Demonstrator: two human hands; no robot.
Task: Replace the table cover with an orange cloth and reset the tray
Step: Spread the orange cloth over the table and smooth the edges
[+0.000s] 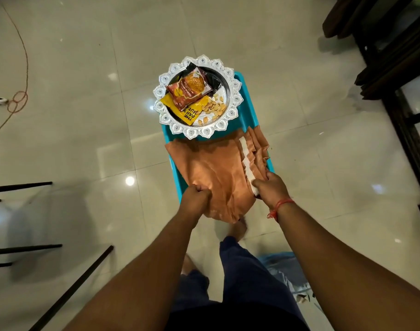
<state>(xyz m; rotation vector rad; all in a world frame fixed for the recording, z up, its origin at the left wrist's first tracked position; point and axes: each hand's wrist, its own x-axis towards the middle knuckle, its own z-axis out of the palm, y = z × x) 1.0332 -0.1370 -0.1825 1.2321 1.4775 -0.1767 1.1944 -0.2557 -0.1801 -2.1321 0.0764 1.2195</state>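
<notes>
An orange cloth [211, 163] lies bunched over the near half of a small teal table [248, 96]. My left hand [196, 195] grips the cloth's near left edge with curled fingers. My right hand [271, 186] grips its near right edge, by a white folded strip [246, 156]. On the table's far half sits a round silver tray [234, 77] with a scalloped rim. The tray holds a red snack packet [188, 88], a yellow packet [185, 109] and several loose nuts [213, 106].
Glossy cream floor tiles [85, 56] surround the table. Dark wooden furniture [395, 56] stands at the right. Thin black chair legs [70, 290] cross the lower left. A red cord [18, 99] lies on the floor at far left. A blue cloth [285, 271] lies by my legs.
</notes>
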